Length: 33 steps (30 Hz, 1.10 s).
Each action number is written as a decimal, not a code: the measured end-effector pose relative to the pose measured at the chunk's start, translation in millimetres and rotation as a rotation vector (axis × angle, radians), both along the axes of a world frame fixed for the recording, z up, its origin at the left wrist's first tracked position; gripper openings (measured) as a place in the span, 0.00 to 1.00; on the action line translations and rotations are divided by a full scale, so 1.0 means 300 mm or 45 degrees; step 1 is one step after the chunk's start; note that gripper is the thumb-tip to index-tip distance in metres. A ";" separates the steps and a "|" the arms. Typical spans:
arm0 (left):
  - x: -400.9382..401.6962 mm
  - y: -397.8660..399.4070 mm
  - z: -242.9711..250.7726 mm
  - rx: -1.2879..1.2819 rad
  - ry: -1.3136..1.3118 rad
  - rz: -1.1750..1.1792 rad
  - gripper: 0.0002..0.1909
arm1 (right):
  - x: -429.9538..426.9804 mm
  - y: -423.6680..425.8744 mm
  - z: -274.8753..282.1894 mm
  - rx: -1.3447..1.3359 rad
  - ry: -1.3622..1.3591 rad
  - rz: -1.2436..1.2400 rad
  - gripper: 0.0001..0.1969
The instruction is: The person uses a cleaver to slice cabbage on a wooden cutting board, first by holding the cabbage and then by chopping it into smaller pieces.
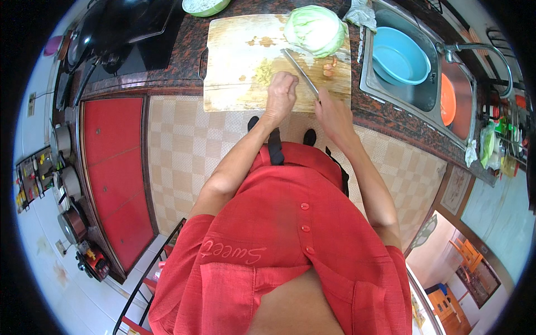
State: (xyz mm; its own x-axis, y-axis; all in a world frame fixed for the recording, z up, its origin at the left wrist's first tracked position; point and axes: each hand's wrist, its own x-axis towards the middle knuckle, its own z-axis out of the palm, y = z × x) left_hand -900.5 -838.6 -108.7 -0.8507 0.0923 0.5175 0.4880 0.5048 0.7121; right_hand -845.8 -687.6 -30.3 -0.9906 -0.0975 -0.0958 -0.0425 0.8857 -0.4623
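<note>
My right hand (334, 115) grips the handle of a kitchen knife (302, 75), whose blade points up and to the left over the wooden cutting board (234, 46). Left of the blade is my left hand (282, 92), curled over the board's near part; whether its fingers hold anything is hidden. Finely chopped pale yellow bits (264, 72) lie against the far left side of that hand. A light green cabbage (316, 30) rests at the board's far right corner. Below it, right of the knife, are a few small reddish-brown pieces (329, 68).
Right of the board, a steel double sink (368, 75) holds a blue plastic basin (400, 54) and an orange one (447, 100). A crumpled cloth or bag (361, 16) lies by the sink's corner. A green bowl (205, 12) stands behind the board, a black stove (142, 50) to the left.
</note>
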 end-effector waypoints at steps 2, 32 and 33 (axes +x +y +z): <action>0.002 0.001 0.003 0.040 0.000 0.016 0.03 | 0.022 0.006 0.019 0.022 -0.079 0.028 0.09; 0.003 -0.003 -0.024 0.018 -0.021 0.012 0.04 | -0.107 -0.098 -0.058 -0.052 -0.007 -0.056 0.09; 0.002 -0.003 -0.022 0.017 -0.011 0.014 0.04 | -0.108 -0.088 -0.066 -0.053 0.004 -0.053 0.09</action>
State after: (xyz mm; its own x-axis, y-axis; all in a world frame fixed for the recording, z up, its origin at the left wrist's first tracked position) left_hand -900.0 -839.4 -115.4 -0.8560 0.0760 0.5114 0.4762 0.5009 0.7227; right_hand -878.1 -713.8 -50.2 -0.9942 -0.0598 -0.0897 -0.0071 0.8666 -0.4990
